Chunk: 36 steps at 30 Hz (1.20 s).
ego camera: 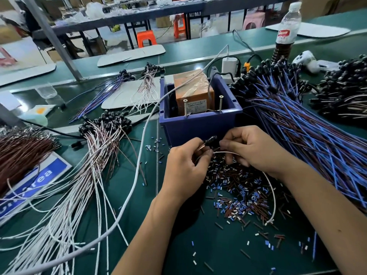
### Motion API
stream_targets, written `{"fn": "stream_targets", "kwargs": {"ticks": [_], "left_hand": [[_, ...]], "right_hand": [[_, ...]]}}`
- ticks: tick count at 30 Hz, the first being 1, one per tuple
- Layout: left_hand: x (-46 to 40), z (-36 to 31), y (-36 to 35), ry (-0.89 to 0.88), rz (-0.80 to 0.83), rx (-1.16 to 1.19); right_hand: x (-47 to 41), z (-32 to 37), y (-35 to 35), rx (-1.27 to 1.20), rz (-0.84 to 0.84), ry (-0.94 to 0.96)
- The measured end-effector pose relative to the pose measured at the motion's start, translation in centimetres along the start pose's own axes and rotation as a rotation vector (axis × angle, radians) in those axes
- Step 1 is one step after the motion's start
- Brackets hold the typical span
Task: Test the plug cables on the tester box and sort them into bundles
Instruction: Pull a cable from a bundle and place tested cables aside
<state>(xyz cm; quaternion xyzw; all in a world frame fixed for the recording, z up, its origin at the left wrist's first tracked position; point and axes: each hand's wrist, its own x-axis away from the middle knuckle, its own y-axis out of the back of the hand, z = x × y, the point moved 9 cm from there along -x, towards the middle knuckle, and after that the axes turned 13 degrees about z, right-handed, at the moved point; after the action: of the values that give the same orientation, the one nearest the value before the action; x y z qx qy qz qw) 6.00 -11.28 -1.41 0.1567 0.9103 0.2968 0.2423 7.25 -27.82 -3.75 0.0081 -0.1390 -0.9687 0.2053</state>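
Note:
A blue tester box [198,124] stands mid-table with an orange block [193,90] inside and two upright screws [220,103] at its front wall. Just in front of it my left hand [184,167] pinches a plug cable by its black plug [211,140]. My right hand [252,147] pinches the same cable's white wire [272,195], which loops down to the right. A white-and-brown cable bundle [99,147] lies to the left. A large blue-and-brown cable heap [297,120] lies to the right.
Cut sleeve bits [238,191] litter the green mat under my hands. A grey cord [139,169] runs from the box across the mat. Two small cable bundles [123,86] lie at the back left, a brown bundle [21,149] at far left. A water bottle [287,30] stands back right.

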Motion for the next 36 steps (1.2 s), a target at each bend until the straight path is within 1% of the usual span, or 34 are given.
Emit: {"fn": "stream_targets", "kwargs": {"ticks": [8,15,17,19,20,22,24,25,28,31,34,36], "left_hand": [[0.3,0.4,-0.1,0.049,0.046,0.192],[0.3,0.8,-0.4,0.086,0.060,0.328],[0.3,1.5,-0.2,0.124,0.039,0.389],[0.4,2.7,0.1,0.181,-0.010,0.528],[0.5,3.1,0.3,0.193,-0.033,0.557],[0.6,3.0,0.7,0.187,-0.070,0.490],[0.7,2.8,0.8,0.189,-0.101,0.414],[0.7,2.8,0.8,0.196,-0.122,0.390],[0.7,3.0,1.3,0.209,-0.170,0.346],[0.7,2.8,1.4,0.212,-0.165,0.342],[0.7,2.4,1.0,0.206,-0.118,0.320],[0.6,2.1,0.2,0.198,-0.037,0.282]], "right_hand": [[0.4,0.9,-0.7,-0.021,0.093,0.018],[0.6,1.4,-1.0,-0.051,0.110,0.013],[0.7,1.2,-0.4,-0.048,0.069,0.007],[1.0,0.9,1.0,-0.060,-0.016,0.010],[1.1,0.8,1.6,-0.062,-0.050,0.010],[1.2,0.7,1.9,-0.013,-0.070,0.005],[1.1,0.9,1.4,0.029,-0.035,0.041],[1.0,1.2,1.1,0.011,-0.003,0.081],[1.3,2.0,0.6,-0.139,0.093,0.218],[1.7,3.1,1.3,-0.332,0.118,0.373],[2.2,3.9,2.1,-0.570,0.151,0.471],[2.4,4.2,2.1,-0.756,0.230,0.492]]}}
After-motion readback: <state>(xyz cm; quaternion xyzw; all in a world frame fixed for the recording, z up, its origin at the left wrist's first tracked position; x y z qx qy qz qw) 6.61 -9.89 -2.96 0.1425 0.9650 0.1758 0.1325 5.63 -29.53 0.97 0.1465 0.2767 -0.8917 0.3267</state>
